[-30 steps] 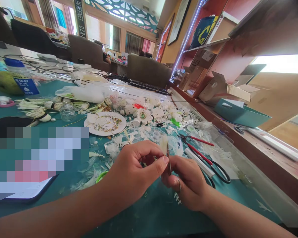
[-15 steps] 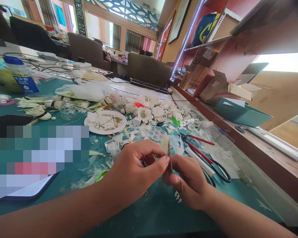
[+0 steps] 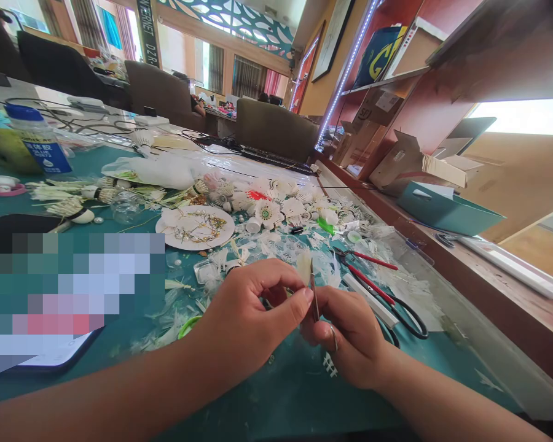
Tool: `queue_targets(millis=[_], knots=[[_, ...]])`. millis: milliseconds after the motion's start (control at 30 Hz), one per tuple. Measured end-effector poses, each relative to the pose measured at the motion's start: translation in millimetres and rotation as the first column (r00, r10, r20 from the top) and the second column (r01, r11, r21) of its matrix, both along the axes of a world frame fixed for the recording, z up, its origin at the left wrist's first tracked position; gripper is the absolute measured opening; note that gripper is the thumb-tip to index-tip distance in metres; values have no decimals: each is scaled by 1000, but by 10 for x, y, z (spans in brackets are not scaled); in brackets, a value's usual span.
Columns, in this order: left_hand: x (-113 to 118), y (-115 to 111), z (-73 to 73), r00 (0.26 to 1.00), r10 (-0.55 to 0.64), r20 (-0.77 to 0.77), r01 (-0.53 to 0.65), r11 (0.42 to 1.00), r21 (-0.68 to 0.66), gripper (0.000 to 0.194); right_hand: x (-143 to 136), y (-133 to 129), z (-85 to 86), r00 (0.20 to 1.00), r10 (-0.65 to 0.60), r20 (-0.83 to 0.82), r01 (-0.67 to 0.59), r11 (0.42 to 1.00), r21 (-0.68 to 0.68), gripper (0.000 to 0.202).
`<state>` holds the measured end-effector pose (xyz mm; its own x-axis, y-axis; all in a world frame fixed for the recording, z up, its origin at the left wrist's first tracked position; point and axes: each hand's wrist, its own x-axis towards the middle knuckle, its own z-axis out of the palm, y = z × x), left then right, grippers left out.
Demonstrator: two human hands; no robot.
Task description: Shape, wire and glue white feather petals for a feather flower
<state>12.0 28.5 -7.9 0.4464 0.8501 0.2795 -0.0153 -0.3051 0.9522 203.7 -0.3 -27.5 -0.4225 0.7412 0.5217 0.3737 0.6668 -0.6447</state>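
My left hand (image 3: 262,313) is closed in a pinch on a pale feather (image 3: 304,265), whose tip stands up above the fingertips. Right beside it, my right hand (image 3: 350,328) is wrapped round small scissors (image 3: 313,285). Their narrow blades point upward along the feather's right side, and a metal loop shows at my right thumb. The lower part of the feather is hidden behind my left fingers. Beyond both hands lie loose feather pieces and several shuttlecocks (image 3: 267,212) made up like white flowers.
Red-handled pliers (image 3: 371,285) and black-handled scissors (image 3: 412,319) lie to the right. A white plate (image 3: 196,239) holds thin gold stems. At the left are a phone (image 3: 58,356), a glue bottle (image 3: 46,144) and a green fruit (image 3: 0,150). Another person sits far back.
The scissor blades and the feather tip have shifted very slightly left. Both hands keep nearly the same place and grip.
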Motion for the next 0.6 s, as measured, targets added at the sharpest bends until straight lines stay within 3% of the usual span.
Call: queue_targets(millis=[367,600], knots=[[-1,1,73,998,16,-54,-19,997,-73,14,-6,6,15,1000,-1,3,1,1000,3,48],[-9,19,20,1000,7,-29,-8,999,-54,16,-14,6,25,1000,4,0,-4,1000,12,48]])
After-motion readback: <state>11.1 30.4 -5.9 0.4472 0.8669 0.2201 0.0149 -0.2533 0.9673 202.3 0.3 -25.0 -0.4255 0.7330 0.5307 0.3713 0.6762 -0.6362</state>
